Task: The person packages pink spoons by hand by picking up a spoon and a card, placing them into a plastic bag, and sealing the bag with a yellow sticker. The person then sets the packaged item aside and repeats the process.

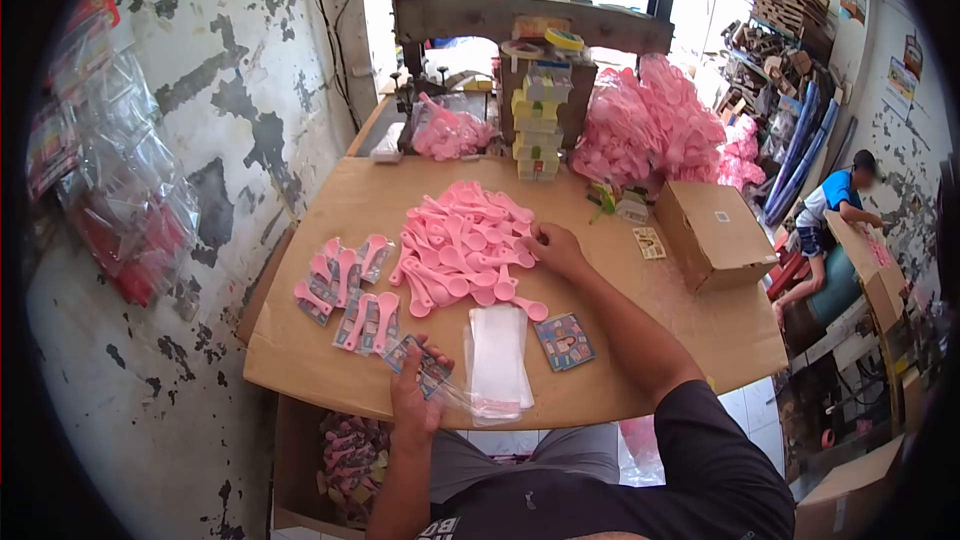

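My left hand (412, 402) is closed on a printed card in a clear plastic bag (430, 372), held over the table's near edge. A heap of pink spoons (462, 240) covers the middle of the table. At the heap's right side, my right hand (558, 250) has its fingers curled around a pink spoon, mostly hidden by them. Between my arms lie a stack of clear bags (498, 360) and, to its right, a small stack of printed cards (566, 343). Left of the heap, several pink spoons rest on bagged cards (368, 323).
A closed cardboard box (715, 235) stands at the table's right. Large bags of pink spoons (650, 125), stacked yellow boxes (537, 130) and a metal press frame (535, 20) are at the back. Another person (835, 205) sits far right. A peeling wall (215, 190) borders the left.
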Demonstrator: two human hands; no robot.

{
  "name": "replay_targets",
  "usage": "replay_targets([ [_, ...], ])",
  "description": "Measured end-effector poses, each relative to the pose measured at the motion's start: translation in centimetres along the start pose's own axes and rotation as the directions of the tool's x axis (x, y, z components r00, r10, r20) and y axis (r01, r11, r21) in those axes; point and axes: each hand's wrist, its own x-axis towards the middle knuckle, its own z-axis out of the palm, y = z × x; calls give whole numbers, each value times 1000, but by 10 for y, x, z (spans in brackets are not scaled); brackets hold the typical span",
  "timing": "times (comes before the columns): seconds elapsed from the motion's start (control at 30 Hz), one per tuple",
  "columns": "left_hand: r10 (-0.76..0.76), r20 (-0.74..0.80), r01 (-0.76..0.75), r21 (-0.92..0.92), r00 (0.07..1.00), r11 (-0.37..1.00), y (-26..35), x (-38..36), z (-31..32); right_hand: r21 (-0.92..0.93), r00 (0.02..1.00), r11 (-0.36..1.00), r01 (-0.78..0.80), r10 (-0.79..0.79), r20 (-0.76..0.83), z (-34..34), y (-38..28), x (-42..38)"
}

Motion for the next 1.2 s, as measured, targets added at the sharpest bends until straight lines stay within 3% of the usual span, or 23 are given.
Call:
replay_targets([
  [0.17, 32, 1, -31, 68, 1000, 997, 1, -2, 8, 429, 987, 903, -26, -45, 155, -15, -1, -17],
  [0.27, 39, 5, -39, 73, 999, 997, 0, 1, 11, 580, 988, 812, -60, -33, 148, -13, 4, -15],
  [0.4, 20, -14, -19, 92, 1000, 996, -1, 3, 4, 599, 997, 800, -22, -22, 67, -13, 9, -15],
  [0.47, 66, -4, -65, 94, 998, 993, -3, 3, 2, 736, 995, 674, -61, -20, 100, -21, 2, -17],
  [0.67, 105, -4, -105, 67, 994, 992, -5, 3, -3, 751, 996, 660, -4, -61, 58, -18, 11, -10],
  [0.77, 118, 17, -118, 27, 993, 993, -7, 2, -2, 776, 996, 630, -14, 74, -42, -19, 5, -13],
  [0.9, 122, 64, -123, 16, 991, 992, -7, 1, -1, 819, 989, 573, -38, 140, -52, -24, 1, -15],
  [1.07, 112, 41, -113, 15, 993, 994, -7, 3, -8, 770, 990, 629, 105, 10, -143, -11, 16, -9],
  [1.2, 122, 52, -124, 40, 991, 992, -5, 1, -2, 767, 997, 641, 34, 33, -71, -14, 12, -13],
])
